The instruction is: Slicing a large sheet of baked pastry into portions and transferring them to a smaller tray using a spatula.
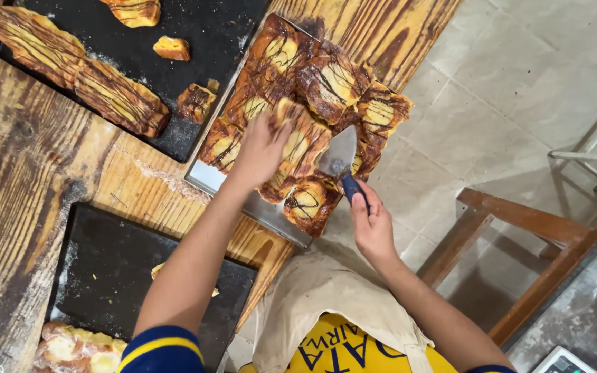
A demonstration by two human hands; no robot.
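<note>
Left hand fingers grip a marbled pastry slice at frame centre, right hand fingers clasp the scraper; most of the metal tray still loaded, several pieces already on the black board upper left.

The left hand hides part of a pastry piece; the top edge cuts the black tray; the lower edge crops the bagged loaf.

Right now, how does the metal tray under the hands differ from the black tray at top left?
The metal tray is shiny and crowded with chocolate-striped pastries; the black tray is dark, holding two long uncut loaves and scraps. The metal tray overhangs the table edge; the black tray lies further in. Both sit on the table.
</note>
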